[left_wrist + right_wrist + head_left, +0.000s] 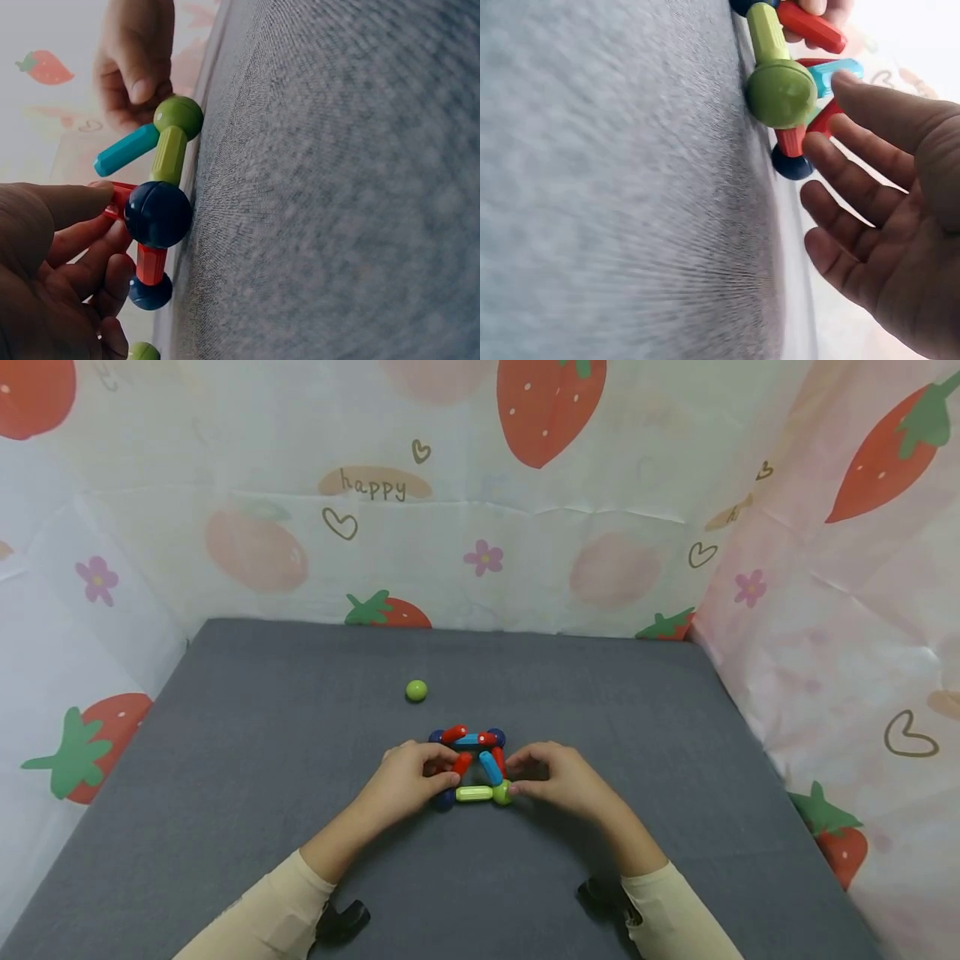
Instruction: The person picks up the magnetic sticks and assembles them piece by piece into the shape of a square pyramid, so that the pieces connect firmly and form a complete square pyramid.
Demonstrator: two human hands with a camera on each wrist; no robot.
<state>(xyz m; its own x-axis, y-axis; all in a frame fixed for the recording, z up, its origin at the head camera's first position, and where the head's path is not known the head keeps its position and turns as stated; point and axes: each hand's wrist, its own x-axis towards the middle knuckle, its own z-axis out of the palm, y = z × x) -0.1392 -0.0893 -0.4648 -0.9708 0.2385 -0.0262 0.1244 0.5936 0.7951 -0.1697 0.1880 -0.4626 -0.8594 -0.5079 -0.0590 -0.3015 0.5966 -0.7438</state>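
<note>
A frame of colourful toy rods and balls stands on the table between the hands. My left hand [405,777] pinches a red rod [462,763] that rises from the near-left navy ball [157,214]. From that ball a lime rod [474,793] runs to a green ball [781,94] at the near right. There a light blue rod [126,150] slants upward. Beside this corner is my right hand [562,777], its fingers loosely spread and thumb tip close to the light blue rod. Along the far side, another blue rod [469,740] links two navy balls, with red rods slanting up.
A loose green ball [416,691] lies behind the frame, a little left. Grey cloth covers the table [300,693]. Strawberry-printed curtains [450,527] hang at the back and along both sides. Black straps [343,922] show at the wrists.
</note>
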